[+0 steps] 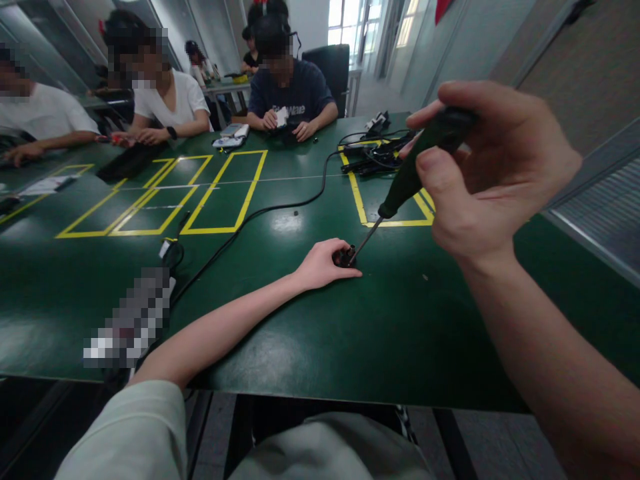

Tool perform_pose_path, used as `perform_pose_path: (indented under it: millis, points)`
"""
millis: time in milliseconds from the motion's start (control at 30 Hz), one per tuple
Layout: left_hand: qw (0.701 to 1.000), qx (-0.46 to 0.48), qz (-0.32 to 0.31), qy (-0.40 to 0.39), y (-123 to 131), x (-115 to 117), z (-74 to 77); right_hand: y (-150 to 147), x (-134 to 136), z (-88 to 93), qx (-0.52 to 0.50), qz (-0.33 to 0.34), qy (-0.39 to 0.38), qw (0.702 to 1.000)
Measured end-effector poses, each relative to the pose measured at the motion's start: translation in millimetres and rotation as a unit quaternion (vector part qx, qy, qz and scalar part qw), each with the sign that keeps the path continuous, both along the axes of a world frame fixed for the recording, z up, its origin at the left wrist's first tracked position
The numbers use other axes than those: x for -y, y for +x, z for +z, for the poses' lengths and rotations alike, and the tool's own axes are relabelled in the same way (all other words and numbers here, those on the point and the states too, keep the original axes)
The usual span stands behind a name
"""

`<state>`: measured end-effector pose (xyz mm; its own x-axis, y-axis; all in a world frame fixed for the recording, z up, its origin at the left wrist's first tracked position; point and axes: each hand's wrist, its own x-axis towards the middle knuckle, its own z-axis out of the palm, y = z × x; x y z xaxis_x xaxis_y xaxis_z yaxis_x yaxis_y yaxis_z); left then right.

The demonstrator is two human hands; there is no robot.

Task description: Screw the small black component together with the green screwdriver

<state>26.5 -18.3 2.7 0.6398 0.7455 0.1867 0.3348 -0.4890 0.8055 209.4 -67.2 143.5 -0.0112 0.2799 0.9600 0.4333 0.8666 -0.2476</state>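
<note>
My right hand point(493, 170) grips the dark green handle of a screwdriver point(407, 175), fingers and thumb closed round it. The thin metal shaft slants down to the left. Its tip meets a small black part point(345, 256) on the green table, though the exact point of contact is too small to make out. Thumb and fingers of my left hand point(323, 265) close round that black part from the left and hold it against the tabletop. What kind of part it is cannot be told.
A black cable point(260, 212) crosses the green table point(280, 320) to a partly blurred grey-white block point(137, 313) at left. Yellow tape outlines point(225, 193) mark the surface. Tangled black cables point(373, 157) lie at the back right. Several people sit across, one in a dark shirt point(295, 93).
</note>
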Motion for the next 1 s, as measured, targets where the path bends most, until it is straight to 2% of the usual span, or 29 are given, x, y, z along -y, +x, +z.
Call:
perform_pose_path:
  millis: [200, 367, 533, 667, 767, 900, 1000]
  points:
    - [1.000, 0.014, 0.006, -0.004, 1.5, 3.2, 3.8, 1.7, -3.6, -2.6, 0.012, -0.012, 0.005, 1.000]
    - [0.999, 0.035, -0.027, -0.031, 0.1, 3.1, 3.5, 3.5, -2.7, -2.0, 0.024, -0.025, 0.002, 0.999]
    - [0.996, 0.043, -0.029, -0.067, -0.7, 0.7, 1.9, 3.7, -1.7, -1.7, 0.008, 0.026, -0.049, 0.998]
    - [0.997, 0.042, -0.022, -0.067, -1.1, 0.6, 2.5, 4.1, -4.1, -2.4, -0.010, 0.058, -0.048, 0.997]
    - [0.997, 0.040, -0.021, -0.068, -1.4, 0.5, 2.8, 4.6, -3.8, -2.2, 0.007, 0.003, -0.046, 0.999]
    - [0.997, 0.035, -0.016, -0.072, -1.3, 0.4, 3.0, 4.6, -2.3, -1.8, 0.049, -0.083, 0.005, 0.995]
    - [0.997, 0.032, -0.013, -0.070, -0.7, 0.9, 3.2, 1.9, -1.3, -1.3, 0.051, -0.059, 0.016, 0.997]
